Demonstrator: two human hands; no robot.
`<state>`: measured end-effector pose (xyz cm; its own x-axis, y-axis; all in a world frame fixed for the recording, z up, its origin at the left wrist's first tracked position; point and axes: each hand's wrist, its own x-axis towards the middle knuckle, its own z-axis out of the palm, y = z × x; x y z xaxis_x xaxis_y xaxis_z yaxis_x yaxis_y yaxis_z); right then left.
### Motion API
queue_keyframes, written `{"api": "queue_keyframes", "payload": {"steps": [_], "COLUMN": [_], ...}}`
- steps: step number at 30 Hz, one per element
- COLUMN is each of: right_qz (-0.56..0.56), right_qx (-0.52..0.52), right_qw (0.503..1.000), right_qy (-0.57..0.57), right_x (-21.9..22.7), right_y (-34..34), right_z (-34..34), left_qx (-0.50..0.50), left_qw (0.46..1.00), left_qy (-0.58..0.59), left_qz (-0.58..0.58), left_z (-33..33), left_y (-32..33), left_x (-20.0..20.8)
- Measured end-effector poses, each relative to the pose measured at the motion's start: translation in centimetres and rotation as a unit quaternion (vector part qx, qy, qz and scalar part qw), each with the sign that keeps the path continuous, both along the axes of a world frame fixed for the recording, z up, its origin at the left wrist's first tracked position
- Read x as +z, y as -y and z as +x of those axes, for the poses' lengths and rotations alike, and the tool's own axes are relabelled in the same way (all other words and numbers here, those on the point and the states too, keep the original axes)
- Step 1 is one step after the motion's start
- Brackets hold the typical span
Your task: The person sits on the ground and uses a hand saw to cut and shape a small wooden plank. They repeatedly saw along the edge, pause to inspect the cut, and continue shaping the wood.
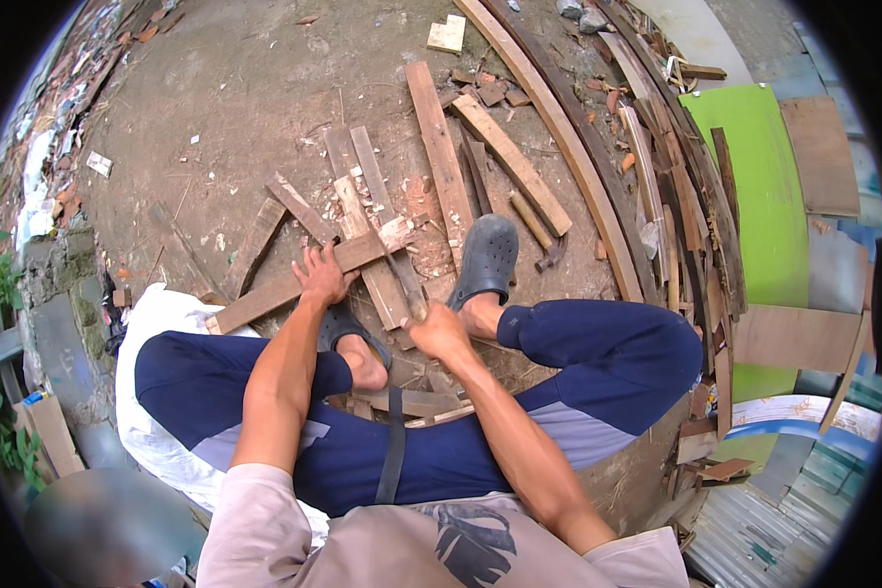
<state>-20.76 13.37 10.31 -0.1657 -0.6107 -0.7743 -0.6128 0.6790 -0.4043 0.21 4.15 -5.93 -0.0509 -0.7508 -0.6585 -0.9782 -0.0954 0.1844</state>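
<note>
My left hand (323, 278) rests across a brown wooden board (265, 302), its fingers curled over the far side. The board lies slanted, and its right end is pale and freshly cut. My right hand (439, 331) is closed round the wooden handle of a machete (394, 257). Its dark, narrow blade lies against the board near the pale end. Under the board is another light plank (384, 297), pointing away from me, with a chipped, pale far end (348, 196). Grey clogs (486, 257) are on my feet, either side of the work.
Several loose planks (441, 147) lie on the dirt ahead, among wood chips. A hammer (537, 230) lies beyond my right foot. Long curved-looking beams (559, 137) and piled scrap wood run along the right, beside a green panel (755, 196). White cloth (157, 392) lies under my left leg.
</note>
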Motion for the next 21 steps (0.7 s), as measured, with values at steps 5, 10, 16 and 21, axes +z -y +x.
{"api": "queue_keyframes", "payload": {"steps": [5, 10, 16, 21], "right_qz": [-0.059, -0.146, -0.154, -0.183], "right_qx": [-0.059, -0.101, -0.144, -0.165], "right_qw": [0.996, 0.984, 0.978, 0.968], "right_qy": [-0.028, -0.027, 0.0, 0.041], "right_x": [9.3, 13.4, 12.9, 10.8], "right_y": [-0.1, -2.7, -3.9, -4.5], "right_z": [-3.7, -6.5, -7.6, -6.9], "left_qx": [0.017, -0.056, -0.18, -0.221], "left_qw": [1.0, 0.965, 0.901, 0.868], "left_qy": [0.015, -0.04, -0.066, -0.104], "left_qz": [-0.021, -0.255, -0.389, -0.433], "left_z": [-3.1, -5.1, -7.1, -7.3], "left_y": [0.4, -1.0, -1.0, 0.2], "left_x": [4.0, 0.4, 0.5, 1.0]}}
